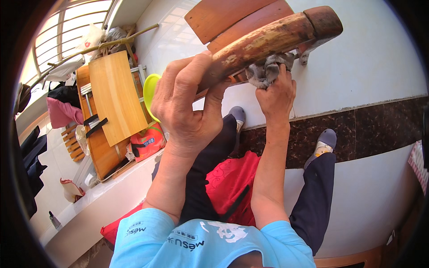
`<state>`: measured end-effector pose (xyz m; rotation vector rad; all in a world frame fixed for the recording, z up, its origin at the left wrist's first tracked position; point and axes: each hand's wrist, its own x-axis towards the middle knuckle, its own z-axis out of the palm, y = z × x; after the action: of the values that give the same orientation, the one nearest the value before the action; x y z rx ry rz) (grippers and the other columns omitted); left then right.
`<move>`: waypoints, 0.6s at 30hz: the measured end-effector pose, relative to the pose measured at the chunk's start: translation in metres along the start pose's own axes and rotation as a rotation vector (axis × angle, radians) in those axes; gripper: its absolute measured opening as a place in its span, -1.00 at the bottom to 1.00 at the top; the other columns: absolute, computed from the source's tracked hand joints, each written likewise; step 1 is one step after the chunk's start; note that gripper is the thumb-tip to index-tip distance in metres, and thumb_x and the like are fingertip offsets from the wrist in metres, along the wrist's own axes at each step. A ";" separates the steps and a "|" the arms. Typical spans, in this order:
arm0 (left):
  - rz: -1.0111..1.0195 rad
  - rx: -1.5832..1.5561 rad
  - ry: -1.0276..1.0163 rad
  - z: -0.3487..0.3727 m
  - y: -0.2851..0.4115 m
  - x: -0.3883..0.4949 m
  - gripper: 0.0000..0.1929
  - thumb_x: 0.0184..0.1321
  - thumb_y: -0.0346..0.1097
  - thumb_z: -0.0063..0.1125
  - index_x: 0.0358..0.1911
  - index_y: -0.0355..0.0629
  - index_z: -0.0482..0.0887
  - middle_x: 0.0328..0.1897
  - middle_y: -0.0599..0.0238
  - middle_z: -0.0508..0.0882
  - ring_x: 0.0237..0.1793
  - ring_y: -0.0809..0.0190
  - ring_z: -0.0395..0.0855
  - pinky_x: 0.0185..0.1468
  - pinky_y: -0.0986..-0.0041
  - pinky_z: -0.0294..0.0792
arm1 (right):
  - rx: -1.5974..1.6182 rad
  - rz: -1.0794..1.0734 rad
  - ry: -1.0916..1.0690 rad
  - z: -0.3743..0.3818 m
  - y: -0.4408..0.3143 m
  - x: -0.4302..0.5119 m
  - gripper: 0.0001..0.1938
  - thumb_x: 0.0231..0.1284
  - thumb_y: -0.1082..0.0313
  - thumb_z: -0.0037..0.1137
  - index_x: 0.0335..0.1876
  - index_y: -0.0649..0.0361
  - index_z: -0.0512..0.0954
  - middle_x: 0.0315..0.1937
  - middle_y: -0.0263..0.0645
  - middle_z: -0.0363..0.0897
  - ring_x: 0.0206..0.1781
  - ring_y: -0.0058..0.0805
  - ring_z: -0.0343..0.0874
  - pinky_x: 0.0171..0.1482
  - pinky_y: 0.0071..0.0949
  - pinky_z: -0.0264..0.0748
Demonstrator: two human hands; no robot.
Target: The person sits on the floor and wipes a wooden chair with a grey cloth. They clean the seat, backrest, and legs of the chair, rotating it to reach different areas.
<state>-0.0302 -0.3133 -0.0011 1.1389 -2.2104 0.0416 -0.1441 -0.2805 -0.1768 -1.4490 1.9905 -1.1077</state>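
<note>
A worn wooden rail, its finish rubbed through in patches, runs from lower left to upper right and belongs to a piece of wooden furniture with reddish-brown slats. My left hand grips the rail near its lower left end, thumb beneath and fingers over the top. In my right hand is a bunched grey cloth, pressed just under the rail; part of the cloth is hidden by the rail.
Wooden boards lean at the left, near a yellow-green basin and a red bag. A bamboo pole crosses near the barred window. Red fabric lies between my legs. A dark stone strip crosses the pale floor.
</note>
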 end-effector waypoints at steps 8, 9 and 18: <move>-0.018 0.003 -0.017 -0.001 0.001 0.001 -0.47 -0.14 -0.46 0.53 0.02 -0.13 0.67 -0.22 0.18 0.72 -0.30 0.08 0.70 -0.26 0.35 0.47 | -0.101 0.101 -0.096 -0.008 -0.004 -0.007 -0.39 -0.16 0.30 0.34 0.18 -0.02 0.54 -0.04 -0.29 0.51 0.02 -0.15 0.54 -0.02 -0.12 0.39; -0.018 0.008 -0.022 -0.001 0.000 0.001 -0.47 -0.14 -0.46 0.52 0.02 -0.13 0.67 -0.22 0.18 0.72 -0.30 0.08 0.70 -0.26 0.35 0.46 | -0.137 0.161 -0.160 -0.008 -0.003 -0.009 -0.38 -0.17 0.31 0.34 0.19 -0.02 0.53 -0.04 -0.29 0.51 0.02 -0.15 0.54 -0.03 -0.13 0.39; -0.008 0.037 -0.017 -0.001 0.001 0.000 -0.48 -0.14 -0.44 0.54 0.01 -0.14 0.68 -0.23 0.18 0.71 -0.30 0.08 0.69 -0.26 0.36 0.46 | -0.135 -0.003 -0.022 -0.003 0.002 0.002 -0.37 -0.21 0.32 0.33 0.18 -0.06 0.54 -0.05 -0.31 0.51 0.01 -0.16 0.54 -0.03 -0.14 0.39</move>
<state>-0.0307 -0.3126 -0.0002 1.1726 -2.2286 0.0695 -0.1477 -0.2808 -0.1764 -1.5248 2.0835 -0.9708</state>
